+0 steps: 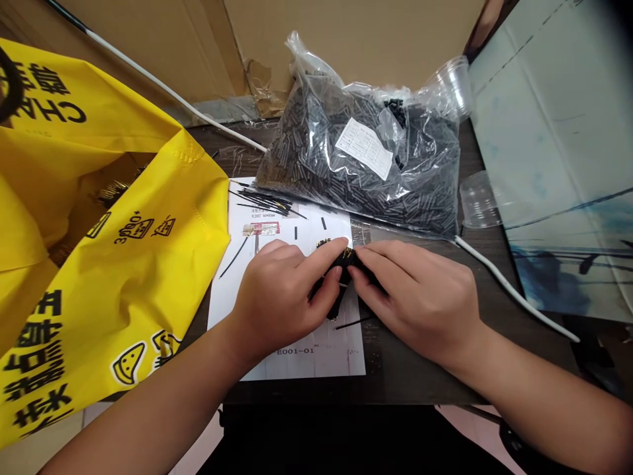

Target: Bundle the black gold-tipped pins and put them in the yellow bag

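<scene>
Above a white printed sheet [316, 363], both my hands meet at a small bundle of thin black wires [336, 305] with gold-coloured tips. My left hand [277, 287] pinches the bundle between thumb and forefinger. Thumb and fingertips of my right hand [422, 297] are closed at the bundle's right side; the exact piece between them is hidden. More gold tips [324, 243] show just behind my left forefinger. Loose black wires [267, 200] lie on the sheet's far left part, and short black tubes [324, 223] lie behind my hands.
A clear plastic bag [366, 148] full of short black tubes stands at the back, with clear plastic cups [452, 86] beside it. A yellow bag [198, 191] fills the left. A white cable [514, 290] runs behind, and a cardboard box [346, 39] stands at the rear.
</scene>
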Demonstrator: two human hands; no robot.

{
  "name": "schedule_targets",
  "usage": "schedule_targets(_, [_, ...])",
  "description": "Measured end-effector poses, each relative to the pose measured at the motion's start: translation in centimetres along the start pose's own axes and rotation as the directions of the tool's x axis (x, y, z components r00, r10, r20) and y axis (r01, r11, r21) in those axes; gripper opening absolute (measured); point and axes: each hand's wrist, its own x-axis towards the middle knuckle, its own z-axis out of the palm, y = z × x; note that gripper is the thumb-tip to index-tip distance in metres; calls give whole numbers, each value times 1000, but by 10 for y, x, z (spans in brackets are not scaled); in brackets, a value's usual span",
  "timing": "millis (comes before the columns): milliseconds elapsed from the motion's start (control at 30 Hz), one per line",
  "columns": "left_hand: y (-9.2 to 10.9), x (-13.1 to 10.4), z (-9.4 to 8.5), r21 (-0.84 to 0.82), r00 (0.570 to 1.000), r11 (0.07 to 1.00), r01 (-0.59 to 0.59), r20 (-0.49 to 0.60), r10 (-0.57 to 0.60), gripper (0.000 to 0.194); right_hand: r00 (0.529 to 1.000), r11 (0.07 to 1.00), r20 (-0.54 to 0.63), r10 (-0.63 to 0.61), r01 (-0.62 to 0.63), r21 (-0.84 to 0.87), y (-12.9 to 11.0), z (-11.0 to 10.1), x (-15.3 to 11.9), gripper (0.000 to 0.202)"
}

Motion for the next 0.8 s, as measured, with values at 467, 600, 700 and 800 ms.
schedule_targets(467, [-1,4,-3,74,1000,997,-18,23,16,35,998,998,-12,56,-55,32,-4,4,-3,23])
schedule_targets(600, [-5,4,-1,139,996,986,-89,11,89,32,998,997,-6,70,-70,43,-6,5,-2,22])
schedule_targets(700, [-8,5,-1,180,989,973,-146,12,146,31,996,995,-2,86,-86,44,-7,5,-3,21])
schedule_targets(800, [-10,6,-2,192,989,970,-147,2,150,30,995,994,-5,97,-97,44,-8,6,-3,22])
